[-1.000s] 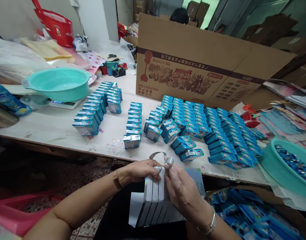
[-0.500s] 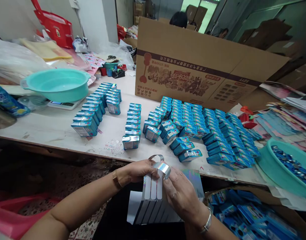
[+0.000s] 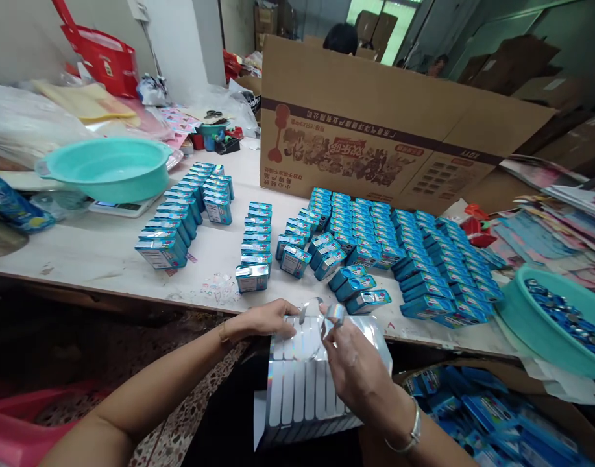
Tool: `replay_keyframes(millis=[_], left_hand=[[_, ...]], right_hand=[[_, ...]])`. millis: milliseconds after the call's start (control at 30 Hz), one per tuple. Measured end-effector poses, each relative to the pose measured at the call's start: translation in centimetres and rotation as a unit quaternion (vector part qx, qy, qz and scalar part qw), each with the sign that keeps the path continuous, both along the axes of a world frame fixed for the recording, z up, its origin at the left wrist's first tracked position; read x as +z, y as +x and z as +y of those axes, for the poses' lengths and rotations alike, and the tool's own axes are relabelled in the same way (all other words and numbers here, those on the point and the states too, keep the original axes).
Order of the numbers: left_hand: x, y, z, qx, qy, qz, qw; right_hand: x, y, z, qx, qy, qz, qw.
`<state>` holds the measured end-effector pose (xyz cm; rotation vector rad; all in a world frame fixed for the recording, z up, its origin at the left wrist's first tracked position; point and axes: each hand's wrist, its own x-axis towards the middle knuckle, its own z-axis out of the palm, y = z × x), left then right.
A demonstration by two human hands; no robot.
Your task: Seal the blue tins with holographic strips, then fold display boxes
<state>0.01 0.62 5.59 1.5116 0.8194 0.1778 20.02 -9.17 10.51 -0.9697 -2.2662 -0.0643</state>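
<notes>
A sheet of silver, shiny strip stickers (image 3: 304, 392) rests on my lap, bent over, with rows of pale rounded strips showing. My left hand (image 3: 265, 322) pinches its upper left edge, thumb on top. In my right hand (image 3: 358, 366), a curled silver sticker strip (image 3: 335, 313) is held between thumb and fingers above the sheet. Part of the strip loops over toward the left hand. Just beyond on the table stand blue small boxes (image 3: 252, 279) in rows, the nearest ones a little past my hands.
A big cardboard carton (image 3: 409, 97) stands behind the boxes. At left a turquoise basin (image 3: 107, 170) sits on a scale; another turquoise basin (image 3: 516, 318) at right holds small blue-and-silver pieces. Below it, a carton holds blue packs (image 3: 492, 415). A person's head (image 3: 340, 39) shows behind.
My right hand has moved slightly right and pulled the silver strip away from the left hand. My left hand has shifted left to the sheet's edge, and the sheet lies more spread out.
</notes>
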Motion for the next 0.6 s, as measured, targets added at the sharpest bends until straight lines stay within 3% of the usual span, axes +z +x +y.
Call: replay_keyframes(millis=[67, 133, 200, 267, 333, 400, 500, 600], left_hand=[[-0.7, -0.2, 0.1, -0.001, 0.197, 0.159, 0.967], [-1.3, 0.0, -0.4, -0.004, 0.334, 0.278, 0.901], [-1.6, 0.4, -1.0, 0.006, 0.400, 0.299, 0.866], [-1.5, 1.1, -1.7, 0.049, 0.424, 0.226, 0.876], [-1.0, 1.9, -2.0, 0.094, 0.368, 0.080, 0.922], [-0.3, 3.1, -2.2, 0.114, 0.226, -0.080, 0.964], [0.8, 5.4, -1.9, 0.125, 0.037, -0.219, 0.967], [1.4, 7.8, -1.0, 0.159, -0.003, -0.233, 0.959]], right_hand=[[1.8, 0.7, 0.1, -0.042, -0.039, 0.026, 0.998], [3.9, 1.8, 0.5, -0.077, -0.072, 0.066, 0.992], [5.6, 2.9, 1.0, -0.101, -0.095, 0.107, 0.985], [6.7, 4.0, 1.8, -0.115, -0.119, 0.140, 0.976], [7.1, 4.9, 2.6, -0.127, -0.151, 0.172, 0.965], [7.1, 5.6, 3.5, -0.131, -0.183, 0.207, 0.952], [6.8, 6.4, 4.8, -0.137, -0.228, 0.246, 0.932], [5.9, 7.2, 6.1, -0.143, -0.267, 0.266, 0.915]])
